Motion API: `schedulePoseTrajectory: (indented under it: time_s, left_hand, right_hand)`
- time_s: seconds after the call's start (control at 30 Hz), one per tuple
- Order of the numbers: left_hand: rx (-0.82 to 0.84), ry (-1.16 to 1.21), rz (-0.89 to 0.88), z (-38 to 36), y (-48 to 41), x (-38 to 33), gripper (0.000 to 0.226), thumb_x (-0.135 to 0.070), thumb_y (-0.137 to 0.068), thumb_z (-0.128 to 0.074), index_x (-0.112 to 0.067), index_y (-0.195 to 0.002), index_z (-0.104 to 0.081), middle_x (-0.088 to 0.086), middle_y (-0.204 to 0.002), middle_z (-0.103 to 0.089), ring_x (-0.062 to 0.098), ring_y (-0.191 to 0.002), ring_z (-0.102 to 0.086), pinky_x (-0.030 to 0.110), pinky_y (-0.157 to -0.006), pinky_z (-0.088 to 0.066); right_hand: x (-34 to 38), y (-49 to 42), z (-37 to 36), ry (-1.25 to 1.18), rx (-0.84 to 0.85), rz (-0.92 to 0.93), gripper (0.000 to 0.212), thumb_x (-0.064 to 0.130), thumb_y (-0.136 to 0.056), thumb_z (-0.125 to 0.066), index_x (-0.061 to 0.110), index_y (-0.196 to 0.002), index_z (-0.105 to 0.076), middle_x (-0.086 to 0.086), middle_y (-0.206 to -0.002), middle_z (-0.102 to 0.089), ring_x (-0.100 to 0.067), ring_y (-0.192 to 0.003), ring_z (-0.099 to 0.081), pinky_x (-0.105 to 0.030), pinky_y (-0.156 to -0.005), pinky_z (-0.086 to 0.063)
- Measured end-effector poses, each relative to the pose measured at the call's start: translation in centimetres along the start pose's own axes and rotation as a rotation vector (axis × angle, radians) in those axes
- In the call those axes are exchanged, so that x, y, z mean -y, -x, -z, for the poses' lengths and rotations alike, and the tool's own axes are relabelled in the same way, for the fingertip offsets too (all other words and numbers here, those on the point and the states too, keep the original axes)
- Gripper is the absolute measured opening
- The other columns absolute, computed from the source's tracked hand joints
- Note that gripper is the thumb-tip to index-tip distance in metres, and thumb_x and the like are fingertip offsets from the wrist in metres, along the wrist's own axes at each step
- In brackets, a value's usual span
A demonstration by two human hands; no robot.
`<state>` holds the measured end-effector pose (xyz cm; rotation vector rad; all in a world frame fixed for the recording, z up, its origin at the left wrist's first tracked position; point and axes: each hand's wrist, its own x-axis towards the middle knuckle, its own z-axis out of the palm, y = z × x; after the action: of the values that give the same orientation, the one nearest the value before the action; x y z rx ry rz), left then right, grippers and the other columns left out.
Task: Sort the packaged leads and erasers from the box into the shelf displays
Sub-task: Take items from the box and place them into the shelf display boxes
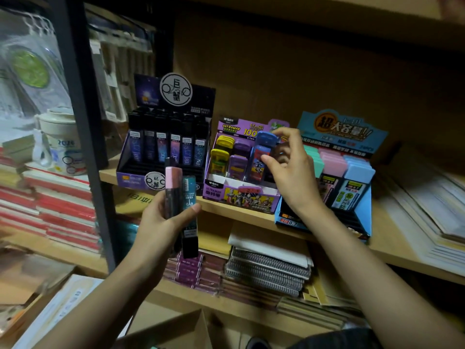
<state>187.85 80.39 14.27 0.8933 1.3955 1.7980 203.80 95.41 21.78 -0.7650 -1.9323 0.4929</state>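
My left hand (161, 224) grips two upright lead packs below the shelf edge: a pink-capped one (173, 190) and a teal one (189, 197). My right hand (289, 167) pinches a blue-capped lead case (260, 157) standing in the right column of the purple display (241, 195); yellow and purple cases fill its other slots. A dark constellation display (141, 172) stands to the left with a row of dark packs. A blue display (362, 215) to the right holds teal, pink and blue-capped packs. The brown cardboard box (176, 331) shows at the bottom.
All three displays sit on a wooden shelf (251, 215). Spiral notebooks (269, 270) and purple pads lie on the shelf below. Paper stacks (427, 210) fill the right end. A black post (85, 137) divides off red-edged books and a white mug at left.
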Motion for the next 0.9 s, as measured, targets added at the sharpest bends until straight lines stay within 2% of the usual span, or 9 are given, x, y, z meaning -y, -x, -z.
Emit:
schedulePoseTrajectory:
  time_s: [0.2, 0.4, 0.53, 0.7, 0.8, 0.9]
  left_hand:
    - [0.021, -0.003, 0.007, 0.0, 0.2, 0.1, 0.040, -0.031, -0.065, -0.070, -0.038, -0.102, -0.056, -0.003, -0.107, -0.065, 0.016, -0.100, -0.062, 0.033, -0.075, -0.048]
    - [0.034, -0.008, 0.012, 0.0, 0.4, 0.0, 0.039, -0.032, -0.064, -0.070, -0.039, -0.100, -0.055, -0.004, -0.106, -0.064, 0.015, -0.099, -0.061, 0.033, -0.077, -0.048]
    - [0.037, -0.010, 0.009, -0.1, 0.5, 0.0, 0.039, -0.032, -0.064, -0.070, -0.037, -0.100, -0.056, -0.006, -0.104, -0.065, 0.014, -0.098, -0.062, 0.031, -0.074, -0.047]
    - [0.038, -0.008, 0.019, 0.0, 0.6, -0.1, 0.037, -0.031, -0.065, -0.070, -0.039, -0.098, -0.055, -0.008, -0.103, -0.065, 0.011, -0.096, -0.062, 0.029, -0.072, -0.046]
    - [0.049, 0.003, 0.029, 0.2, 0.9, -0.2, 0.038, -0.031, -0.065, -0.071, -0.038, -0.100, -0.057, -0.007, -0.103, -0.066, 0.012, -0.095, -0.064, 0.028, -0.071, -0.047]
    - [0.018, 0.043, 0.040, 0.4, 1.0, -0.5, 0.040, -0.030, -0.064, -0.071, -0.033, -0.103, -0.059, -0.002, -0.104, -0.067, 0.016, -0.096, -0.064, 0.031, -0.072, -0.048]
  right_hand:
    - [-1.0, -0.4, 0.1, 0.024, -0.037, -0.032, 0.042, 0.010, -0.086, -0.066, 0.027, -0.117, -0.044, -0.006, -0.097, -0.065, -0.017, -0.085, -0.066, -0.044, -0.072, -0.057]
    - [-1.1, -0.7, -0.1, 0.039, -0.027, 0.006, 0.033, 0.012, -0.086, -0.066, 0.017, -0.112, -0.045, -0.005, -0.099, -0.065, -0.016, -0.081, -0.067, -0.040, -0.070, -0.058]
    - [-1.3, -0.6, -0.4, 0.302, 0.027, 0.139, 0.026, 0.014, -0.084, -0.068, 0.008, -0.106, -0.054, -0.005, -0.106, -0.056, -0.016, -0.095, -0.056, -0.026, -0.079, -0.047]
    - [-1.0, -0.1, -0.7, 0.581, 0.094, 0.178, 0.032, 0.014, -0.088, -0.062, 0.003, -0.116, -0.053, -0.012, -0.115, -0.048, -0.025, -0.108, -0.048, -0.033, -0.092, -0.042]
    - [0.3, 0.6, -0.5, 0.549, 0.079, 0.187, 0.042, 0.009, -0.089, -0.059, 0.008, -0.129, -0.047, -0.010, -0.123, -0.044, -0.022, -0.115, -0.046, -0.031, -0.095, -0.044]
    - [2.3, 2.4, -1.0, 0.295, 0.101, 0.160, 0.031, 0.011, -0.090, -0.058, 0.014, -0.120, -0.052, 0.000, -0.112, -0.049, -0.004, -0.099, -0.046, -0.009, -0.082, -0.039]
